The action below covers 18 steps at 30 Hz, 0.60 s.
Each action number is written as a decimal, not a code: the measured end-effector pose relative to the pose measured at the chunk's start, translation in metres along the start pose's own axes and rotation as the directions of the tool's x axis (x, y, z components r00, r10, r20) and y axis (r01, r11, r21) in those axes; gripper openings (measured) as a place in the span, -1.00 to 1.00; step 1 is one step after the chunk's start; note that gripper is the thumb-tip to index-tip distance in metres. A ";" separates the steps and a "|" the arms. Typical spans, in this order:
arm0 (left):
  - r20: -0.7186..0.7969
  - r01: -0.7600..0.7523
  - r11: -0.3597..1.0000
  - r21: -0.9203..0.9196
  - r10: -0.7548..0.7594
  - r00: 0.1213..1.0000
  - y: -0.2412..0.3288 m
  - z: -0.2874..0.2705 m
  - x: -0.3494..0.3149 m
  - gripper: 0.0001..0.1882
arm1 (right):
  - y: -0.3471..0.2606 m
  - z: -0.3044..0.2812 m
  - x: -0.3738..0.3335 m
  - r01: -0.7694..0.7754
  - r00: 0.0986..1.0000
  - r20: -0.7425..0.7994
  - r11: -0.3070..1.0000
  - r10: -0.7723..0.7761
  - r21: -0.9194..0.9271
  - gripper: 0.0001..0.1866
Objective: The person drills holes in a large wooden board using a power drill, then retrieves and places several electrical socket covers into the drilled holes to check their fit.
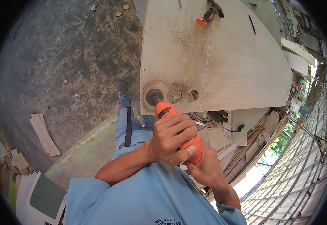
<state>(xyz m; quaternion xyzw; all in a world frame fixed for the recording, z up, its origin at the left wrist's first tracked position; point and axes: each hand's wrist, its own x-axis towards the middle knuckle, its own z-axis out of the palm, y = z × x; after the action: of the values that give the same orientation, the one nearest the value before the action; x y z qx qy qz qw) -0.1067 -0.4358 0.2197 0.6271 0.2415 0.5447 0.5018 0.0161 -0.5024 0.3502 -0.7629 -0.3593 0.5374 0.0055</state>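
In the head view, the person's left hand (174,137) is wrapped around an orange drill (195,148) and the right hand (205,167) is clasped at its rear end, with the dark round cutter (155,96) at the near-left corner of the pale board (174,56), beside two round holes (174,96). The step looks like boring another hole, though the cutter's depth is hard to tell; the next move probably calls for steady, square pressure.

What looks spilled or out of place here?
Brown dust, perhaps sawdust, is smeared across the dark floor and stains the board beyond the drill, so it looks untidy. Two pale discs lie loose on the floor. The round holes look neat, probably not damage.
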 end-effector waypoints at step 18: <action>0.011 0.004 1.000 0.012 -0.004 1.000 0.000 0.005 0.000 -0.65 | 0.007 0.000 0.001 -0.039 0.999 0.007 0.998 0.039 0.052 -0.38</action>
<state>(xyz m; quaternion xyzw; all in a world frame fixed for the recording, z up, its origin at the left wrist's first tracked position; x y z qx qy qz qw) -0.1020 -0.4376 0.2197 0.6328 0.2432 0.5386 0.5003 0.0199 -0.5071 0.3470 -0.7677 -0.3302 0.5490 0.0139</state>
